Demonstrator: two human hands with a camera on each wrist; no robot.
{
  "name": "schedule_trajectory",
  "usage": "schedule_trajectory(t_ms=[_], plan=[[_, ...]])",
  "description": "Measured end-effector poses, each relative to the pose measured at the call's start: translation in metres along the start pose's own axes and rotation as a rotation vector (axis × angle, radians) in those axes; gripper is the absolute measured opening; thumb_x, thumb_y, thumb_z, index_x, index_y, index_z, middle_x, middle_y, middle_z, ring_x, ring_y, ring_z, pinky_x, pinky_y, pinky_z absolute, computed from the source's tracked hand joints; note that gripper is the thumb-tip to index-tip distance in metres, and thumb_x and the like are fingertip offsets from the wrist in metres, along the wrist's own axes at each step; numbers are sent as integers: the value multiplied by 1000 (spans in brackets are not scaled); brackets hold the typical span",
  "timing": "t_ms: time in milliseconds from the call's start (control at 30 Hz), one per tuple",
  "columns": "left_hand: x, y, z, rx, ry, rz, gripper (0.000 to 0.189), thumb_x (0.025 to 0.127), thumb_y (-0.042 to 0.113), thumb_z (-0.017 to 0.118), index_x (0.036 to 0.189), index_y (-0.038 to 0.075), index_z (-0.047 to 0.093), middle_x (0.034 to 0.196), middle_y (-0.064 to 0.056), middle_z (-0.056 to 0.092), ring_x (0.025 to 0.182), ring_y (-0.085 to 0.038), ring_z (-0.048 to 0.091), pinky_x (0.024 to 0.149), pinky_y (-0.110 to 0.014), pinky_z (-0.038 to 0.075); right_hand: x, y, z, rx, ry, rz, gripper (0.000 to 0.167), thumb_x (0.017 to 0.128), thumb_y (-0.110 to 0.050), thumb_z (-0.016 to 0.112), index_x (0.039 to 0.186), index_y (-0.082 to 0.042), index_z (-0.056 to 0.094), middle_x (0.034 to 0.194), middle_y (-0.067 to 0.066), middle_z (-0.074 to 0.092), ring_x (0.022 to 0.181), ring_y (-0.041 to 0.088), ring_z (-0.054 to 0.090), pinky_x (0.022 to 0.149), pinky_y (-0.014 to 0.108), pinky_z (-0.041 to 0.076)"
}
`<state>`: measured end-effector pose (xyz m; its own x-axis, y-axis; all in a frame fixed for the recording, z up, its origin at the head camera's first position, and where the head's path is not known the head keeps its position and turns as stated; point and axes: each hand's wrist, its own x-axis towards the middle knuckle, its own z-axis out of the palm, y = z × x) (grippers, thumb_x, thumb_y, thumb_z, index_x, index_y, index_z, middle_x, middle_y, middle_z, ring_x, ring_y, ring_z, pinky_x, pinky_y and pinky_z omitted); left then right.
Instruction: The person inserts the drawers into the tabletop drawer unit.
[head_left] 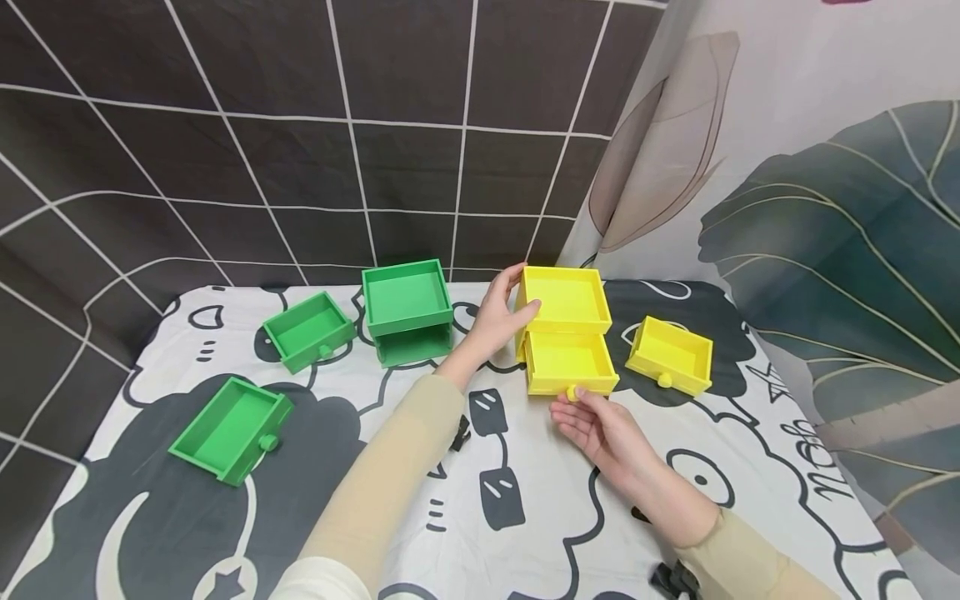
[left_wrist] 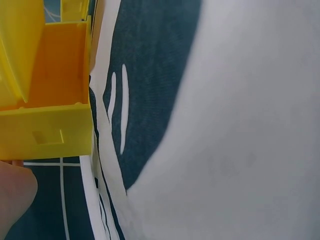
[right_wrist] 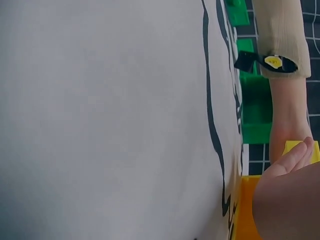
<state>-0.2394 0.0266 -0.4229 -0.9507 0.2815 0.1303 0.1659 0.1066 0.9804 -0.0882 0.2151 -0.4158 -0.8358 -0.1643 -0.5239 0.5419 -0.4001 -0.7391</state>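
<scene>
Yellow cabinet (head_left: 566,298), two yellow drawers (head_left: 670,357), left hand (head_left: 497,321) gripping cabinet, right hand (head_left: 611,433) pinching one knob (head_left: 572,393), green cabinet (head_left: 407,293), two green drawers (head_left: 232,429)

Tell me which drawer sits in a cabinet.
The yellow drawer jutting from the yellow cabinet, its knob pinched by the right hand; the other yellow drawer and both green drawers lie on the cloth.

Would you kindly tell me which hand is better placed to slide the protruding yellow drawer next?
Probably the right hand: it holds the knob of the yellow drawer, while the left hand grips the left side of the yellow cabinet, seemingly better placed for steadying.
</scene>
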Motion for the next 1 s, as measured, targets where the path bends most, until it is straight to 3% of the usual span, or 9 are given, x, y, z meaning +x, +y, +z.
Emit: schedule_trajectory(t_ms=[667,1000], plan=[[0,1,-3,1,-1,-6,71,100,12,67,163,8,34,169,-12,37,160,-27,35,137,-35,25,13,-2,8,43,12,-20,32,113,-18,45,96,-12,72,92,-1,80,92,8,79,90,21,65],[0,0,-1,4,-2,0,72,100,13,67,164,8,34,169,-12,37,160,-27,35,137,-35,25,20,-7,14,75,58,8,25,112,-23,49,106,-11,69,97,-1,79,99,9,78,96,20,64]])
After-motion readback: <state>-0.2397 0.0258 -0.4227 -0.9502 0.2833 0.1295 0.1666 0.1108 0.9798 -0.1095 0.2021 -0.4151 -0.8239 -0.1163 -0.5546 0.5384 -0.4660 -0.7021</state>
